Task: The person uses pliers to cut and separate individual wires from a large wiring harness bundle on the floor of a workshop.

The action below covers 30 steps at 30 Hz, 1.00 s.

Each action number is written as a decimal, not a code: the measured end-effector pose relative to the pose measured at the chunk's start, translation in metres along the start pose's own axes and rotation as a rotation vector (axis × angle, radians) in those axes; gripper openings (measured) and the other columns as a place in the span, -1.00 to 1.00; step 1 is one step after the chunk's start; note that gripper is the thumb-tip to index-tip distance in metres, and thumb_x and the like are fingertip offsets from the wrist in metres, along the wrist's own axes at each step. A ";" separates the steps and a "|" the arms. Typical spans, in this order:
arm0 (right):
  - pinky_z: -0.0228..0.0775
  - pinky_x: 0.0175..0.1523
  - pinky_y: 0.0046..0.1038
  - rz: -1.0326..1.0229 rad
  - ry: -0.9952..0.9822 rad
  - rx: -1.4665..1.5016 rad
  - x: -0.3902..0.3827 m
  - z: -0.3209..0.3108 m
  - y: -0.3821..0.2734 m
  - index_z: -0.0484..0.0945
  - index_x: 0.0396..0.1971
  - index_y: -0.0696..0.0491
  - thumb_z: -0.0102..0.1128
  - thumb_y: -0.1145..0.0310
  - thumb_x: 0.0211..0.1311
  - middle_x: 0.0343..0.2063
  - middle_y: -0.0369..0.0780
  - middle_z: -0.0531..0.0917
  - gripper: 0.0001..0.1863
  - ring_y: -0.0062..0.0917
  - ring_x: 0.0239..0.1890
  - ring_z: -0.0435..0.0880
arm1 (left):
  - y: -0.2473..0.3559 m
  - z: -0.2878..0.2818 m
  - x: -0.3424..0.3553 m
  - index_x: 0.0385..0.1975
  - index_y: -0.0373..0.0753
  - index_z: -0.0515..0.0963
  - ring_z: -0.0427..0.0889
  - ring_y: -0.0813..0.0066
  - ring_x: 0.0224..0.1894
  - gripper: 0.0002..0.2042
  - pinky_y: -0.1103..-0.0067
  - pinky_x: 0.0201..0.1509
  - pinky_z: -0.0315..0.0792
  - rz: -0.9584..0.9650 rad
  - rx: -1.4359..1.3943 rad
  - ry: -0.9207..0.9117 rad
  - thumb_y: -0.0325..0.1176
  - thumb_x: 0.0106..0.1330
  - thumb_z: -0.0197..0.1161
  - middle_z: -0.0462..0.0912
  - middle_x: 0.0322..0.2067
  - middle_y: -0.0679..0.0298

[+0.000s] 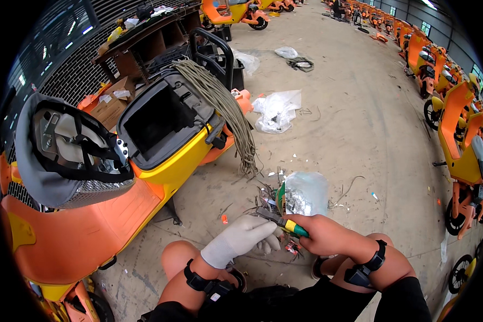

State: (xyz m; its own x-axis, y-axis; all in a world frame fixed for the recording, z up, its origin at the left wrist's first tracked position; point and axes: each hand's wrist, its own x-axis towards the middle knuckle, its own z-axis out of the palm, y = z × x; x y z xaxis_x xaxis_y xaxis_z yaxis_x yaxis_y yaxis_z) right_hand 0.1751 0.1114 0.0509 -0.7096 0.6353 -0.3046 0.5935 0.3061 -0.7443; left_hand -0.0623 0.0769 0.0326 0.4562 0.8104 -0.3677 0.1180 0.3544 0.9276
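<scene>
My right hand (324, 234), bare, is wrapped round the green and yellow handles of a pair of pliers (293, 226). Their dark metal jaws point left, above my left hand (241, 239). That hand wears a pale grey knitted glove, its fingers drawn together close to the jaws. Whatever it pinches, if anything, is hidden behind the fingers. Just beyond both hands, a heap of cut wire scraps (265, 194) lies on the floor. A clear plastic bag (307, 189) with some shiny bits in it rests against the heap.
To my left stands an orange and yellow scooter (91, 220) with its grey seat (72, 155) tipped up and its black storage box (161, 121) uncovered. A bundle of grey-green cables (220, 102) drapes over it. Parked scooters (453, 129) line the right; a white plastic bag (278, 110) lies ahead.
</scene>
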 end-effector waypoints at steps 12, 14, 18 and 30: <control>0.45 -0.19 -0.08 0.065 -0.075 -0.127 0.008 0.022 0.014 0.31 0.17 0.19 0.06 0.53 0.07 -0.42 0.11 0.63 -0.43 0.02 -0.30 0.64 | -0.049 0.018 0.016 -0.63 -0.27 0.48 0.60 0.03 -0.55 -0.72 0.25 -0.42 0.49 0.369 1.208 0.461 -0.28 0.30 0.12 0.55 -0.66 0.06; 0.45 -0.18 -0.07 0.094 -0.079 -0.127 0.009 0.025 0.012 0.32 0.13 0.22 0.05 0.53 0.07 -0.41 0.13 0.63 -0.46 0.04 -0.28 0.63 | -0.055 0.022 0.019 -0.63 -0.27 0.47 0.60 0.03 -0.59 -0.74 0.25 -0.46 0.48 0.345 1.219 0.512 -0.29 0.27 0.13 0.54 -0.69 0.08; 0.45 -0.13 -0.07 0.171 -0.108 -0.122 0.012 0.026 0.006 0.32 0.07 0.26 0.04 0.52 0.07 -0.38 0.16 0.63 -0.51 0.08 -0.23 0.62 | -0.058 0.026 0.019 -0.59 -0.27 0.49 0.60 0.11 -0.65 -0.81 0.30 -0.53 0.47 0.293 1.294 0.534 -0.35 0.23 0.11 0.55 -0.72 0.10; 0.46 -0.10 -0.09 0.150 0.021 -0.180 0.021 0.029 0.001 0.33 0.16 0.21 0.07 0.49 0.07 -0.39 0.13 0.64 -0.44 0.04 -0.24 0.64 | -0.048 0.017 0.019 -0.49 -0.29 0.54 0.63 0.29 -0.66 -0.78 0.45 -0.56 0.47 0.306 1.327 0.648 -0.32 0.31 0.07 0.60 -0.70 0.21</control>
State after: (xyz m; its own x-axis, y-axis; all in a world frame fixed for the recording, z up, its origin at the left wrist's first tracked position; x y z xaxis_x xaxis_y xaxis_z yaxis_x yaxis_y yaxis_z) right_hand 0.1498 0.1047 0.0263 -0.6014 0.6971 -0.3903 0.7512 0.3271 -0.5733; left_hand -0.0436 0.0675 -0.0180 0.1950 0.9581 0.2096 0.9437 -0.2415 0.2261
